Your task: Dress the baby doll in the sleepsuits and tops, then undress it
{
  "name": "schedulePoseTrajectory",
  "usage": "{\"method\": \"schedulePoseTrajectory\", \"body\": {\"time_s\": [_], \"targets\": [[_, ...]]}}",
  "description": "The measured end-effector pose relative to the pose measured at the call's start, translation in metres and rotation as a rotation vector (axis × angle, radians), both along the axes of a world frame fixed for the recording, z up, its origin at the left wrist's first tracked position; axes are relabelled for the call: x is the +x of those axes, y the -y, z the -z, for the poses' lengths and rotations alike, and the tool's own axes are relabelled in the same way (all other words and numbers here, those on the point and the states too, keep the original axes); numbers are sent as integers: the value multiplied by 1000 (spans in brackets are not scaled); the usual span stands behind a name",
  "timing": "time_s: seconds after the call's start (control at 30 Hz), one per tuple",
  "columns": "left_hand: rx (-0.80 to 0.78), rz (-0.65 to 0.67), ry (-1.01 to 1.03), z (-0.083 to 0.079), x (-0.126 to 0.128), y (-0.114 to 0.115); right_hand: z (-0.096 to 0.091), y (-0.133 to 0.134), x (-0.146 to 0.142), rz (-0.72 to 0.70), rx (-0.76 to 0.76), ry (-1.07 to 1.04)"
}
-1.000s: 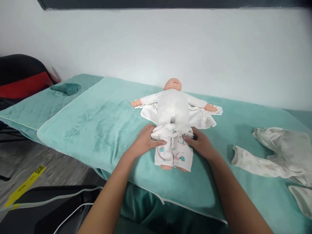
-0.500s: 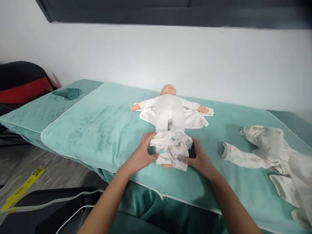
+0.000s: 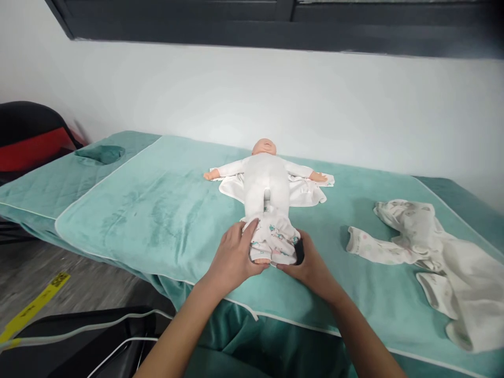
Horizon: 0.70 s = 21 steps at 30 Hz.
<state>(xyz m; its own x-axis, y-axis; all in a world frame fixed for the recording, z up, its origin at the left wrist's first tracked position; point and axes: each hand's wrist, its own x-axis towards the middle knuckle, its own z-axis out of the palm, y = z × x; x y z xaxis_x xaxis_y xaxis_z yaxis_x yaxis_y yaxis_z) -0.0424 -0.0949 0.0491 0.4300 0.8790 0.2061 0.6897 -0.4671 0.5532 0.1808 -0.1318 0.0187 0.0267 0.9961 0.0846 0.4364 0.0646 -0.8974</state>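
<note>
A baby doll point(image 3: 268, 181) with a white cloth body lies on its back, arms spread, head toward the wall. Patterned white baby pants point(image 3: 273, 236) are bunched around its lower legs. My left hand point(image 3: 236, 252) grips their left side, thumb near the doll's foot point(image 3: 262, 261) that shows at the leg opening. On the other side, my right hand point(image 3: 309, 262) curls around the right leg of the pants, its thumb at the hem. The other foot is hidden. Under the doll's arms and back lies an opened white baby top point(image 3: 309, 193).
A green padded cover point(image 3: 149, 210) lies over the bed, with a face hole point(image 3: 100, 154) at its left end. More white baby clothes point(image 3: 425, 252) lie on the right. Black chairs point(image 3: 35, 136) stand at the left, and a white cable point(image 3: 90, 326) crosses the nearer one.
My hands have closed in around the pant legs, and the pants are more gathered at the hems. The whole view has shifted slightly.
</note>
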Motion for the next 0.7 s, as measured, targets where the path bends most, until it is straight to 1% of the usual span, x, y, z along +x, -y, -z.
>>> {"method": "schedulePoseTrajectory", "body": {"time_s": [0.13,0.23,0.3,0.37,0.4,0.47,0.5,0.57,0.63,0.7], "targets": [[-104,-8,50,-11,1,-1,-7,1,1,17,-25,-1],[-191,-33,119,-22,3,5,-12,6,0,13,-66,5],[-274,-41,206,-30,2,14,-20,13,-2,29,-93,-15],[-384,5,317,-39,-2,25,-33,23,-5,12,-106,-62],[-442,47,362,-44,-6,32,-42,28,-7,-35,-124,-96],[-544,131,411,-55,-18,46,-61,42,-9,-214,-198,-169],[-580,154,409,-59,-24,54,-69,49,-9,-323,-246,-192],[-612,158,385,-66,-39,72,-84,63,-9,-511,-314,-229],[-602,164,361,-69,-53,91,-92,75,-8,-611,-342,-298],[-621,182,329,-66,-69,113,-96,84,-6,-630,-372,-390]]}}
